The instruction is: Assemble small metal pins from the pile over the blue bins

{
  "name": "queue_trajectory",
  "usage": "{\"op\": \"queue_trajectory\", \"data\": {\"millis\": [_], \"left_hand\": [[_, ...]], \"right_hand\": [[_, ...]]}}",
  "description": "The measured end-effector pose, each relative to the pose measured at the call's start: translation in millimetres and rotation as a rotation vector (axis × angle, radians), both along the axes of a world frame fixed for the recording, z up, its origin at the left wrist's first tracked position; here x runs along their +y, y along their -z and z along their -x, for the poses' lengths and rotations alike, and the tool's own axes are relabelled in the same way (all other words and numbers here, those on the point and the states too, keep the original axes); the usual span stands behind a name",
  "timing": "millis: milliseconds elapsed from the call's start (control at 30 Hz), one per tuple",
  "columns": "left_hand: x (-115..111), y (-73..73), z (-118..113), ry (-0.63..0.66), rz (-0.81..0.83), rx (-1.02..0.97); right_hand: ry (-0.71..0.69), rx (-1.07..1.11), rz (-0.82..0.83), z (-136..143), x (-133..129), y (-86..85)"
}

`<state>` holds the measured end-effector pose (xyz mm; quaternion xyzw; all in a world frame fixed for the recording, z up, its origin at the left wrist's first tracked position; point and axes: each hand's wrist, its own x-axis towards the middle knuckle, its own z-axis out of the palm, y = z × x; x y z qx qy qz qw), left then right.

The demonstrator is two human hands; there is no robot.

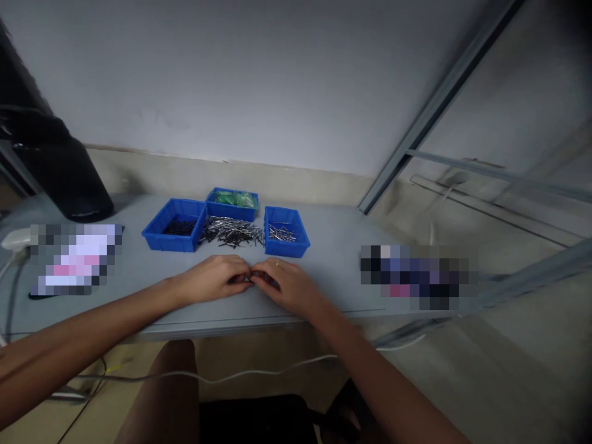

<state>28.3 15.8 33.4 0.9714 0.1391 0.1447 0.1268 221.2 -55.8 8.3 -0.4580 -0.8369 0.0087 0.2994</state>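
My left hand (215, 277) and my right hand (284, 280) meet fingertip to fingertip over the table's front part, both with fingers pinched. Whatever lies between the fingertips is too small to make out. Just beyond them is a loose pile of silver and dark thin metal pieces (234, 230). A blue bin (170, 242) with dark pieces stands left of the pile, and another blue bin (287, 248) with silver pieces stands to its right. Behind the pile, a third blue bin (231, 210) holds green and clear packets.
A black bottle (69, 176) stands at the back left, with a blurred-out bright device (78, 259) in front of it. Another pixelated object (411, 274) lies on the right. A metal frame post (435, 108) rises at the right, and a pale cable (222, 377) hangs below the table (342, 246).
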Motion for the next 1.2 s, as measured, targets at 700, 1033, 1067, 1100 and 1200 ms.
{"op": "queue_trajectory", "data": {"millis": [700,1033,1067,1100,1200], "left_hand": [[2.7,-3.0,3.7,-0.084,-0.042,-0.277],[3.1,-2.1,4.6,-0.141,-0.062,-0.286],[3.2,-1.8,4.6,-0.141,-0.065,-0.287],[3.4,-1.5,4.7,-0.141,-0.067,-0.287],[3.4,-1.3,4.8,-0.141,-0.071,-0.285]], "right_hand": [[0.087,0.063,0.012,-1.9,2.6,1.6],[0.082,0.047,-0.012,-1.8,1.3,0.1],[0.083,0.042,-0.012,-1.7,1.5,0.2],[0.084,0.037,-0.011,-1.6,1.8,0.4],[0.081,0.019,-0.010,-1.5,2.5,1.1]]}}
